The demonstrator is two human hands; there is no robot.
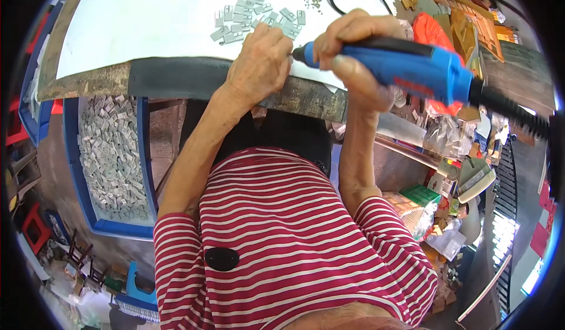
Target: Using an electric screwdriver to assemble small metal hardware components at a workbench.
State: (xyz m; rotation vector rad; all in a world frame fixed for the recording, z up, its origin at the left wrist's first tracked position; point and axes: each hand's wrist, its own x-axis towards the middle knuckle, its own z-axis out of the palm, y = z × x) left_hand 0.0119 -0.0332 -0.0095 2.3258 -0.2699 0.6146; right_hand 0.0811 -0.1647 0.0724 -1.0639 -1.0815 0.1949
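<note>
My right hand (369, 88) is wrapped round a blue and black electric screwdriver (412, 66). The tool lies nearly level, and its black nose points left at my left hand (262, 62). My left hand rests at the near edge of the table with its fingers pinched together. Whatever lies between those fingers is hidden by the hand and the tool's tip. Just beyond it, several small grey rectangular pieces (242, 18) are spread over the white table top (147, 24). A small heap of tiny brass-coloured parts (313, 1) sits to their right.
Below the table at the left, a blue tray (72, 159) is full of similar grey pieces (112, 153). A black cable (332, 3) loops over the far side. At the right are a red plastic bag (432, 32) and cluttered boxes. Red stools (36, 236) stand lower left.
</note>
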